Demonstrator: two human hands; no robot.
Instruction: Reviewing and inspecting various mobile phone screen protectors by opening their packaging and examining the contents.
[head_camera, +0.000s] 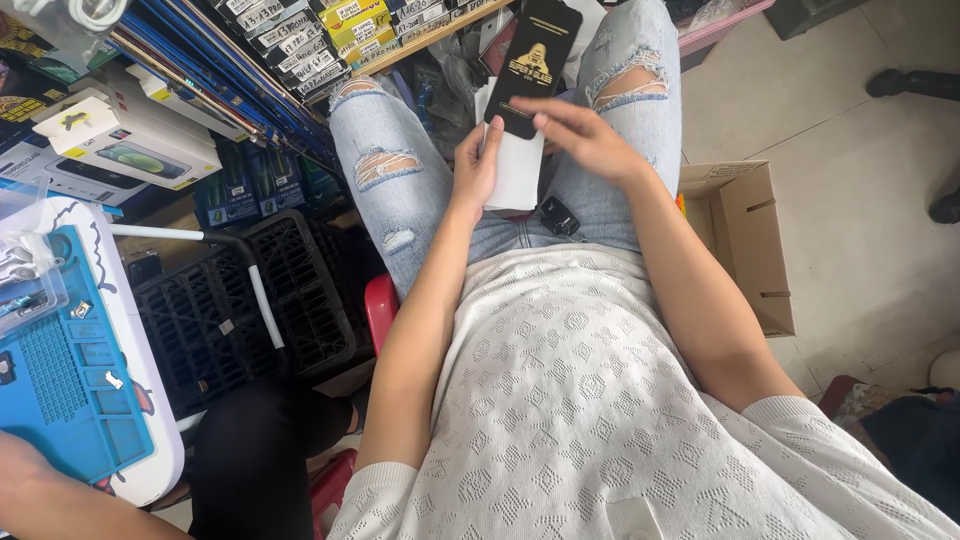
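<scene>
black and gold, the flat slim package (533, 62) sits above the person's lap, partly drawn out of or laid over a white sleeve (515, 168) that lies against the torn pale jeans (400, 170). the left hand (476, 165) is closed round the left edge of the white sleeve, fingers curled and thumb up against the black package's lower corner, so it has hold of both where they overlap. the right hand (585, 135) lies flat and mostly open across the lower end of the black package, fingers stretched leftward and touching it rather than gripping. judged from this, the package is out in hand but not yet opened: no inner sheet or tray shows, and the black face looks whole, though the lower end is hidden under the fingers, so a lifted flap there cannot be ruled out. a small dark key fob (558, 215) rests on the lap just below. a cardboard box (750, 240) stands on the floor to the right, and a blue work mat (70, 390) lies on the counter at the left.
</scene>
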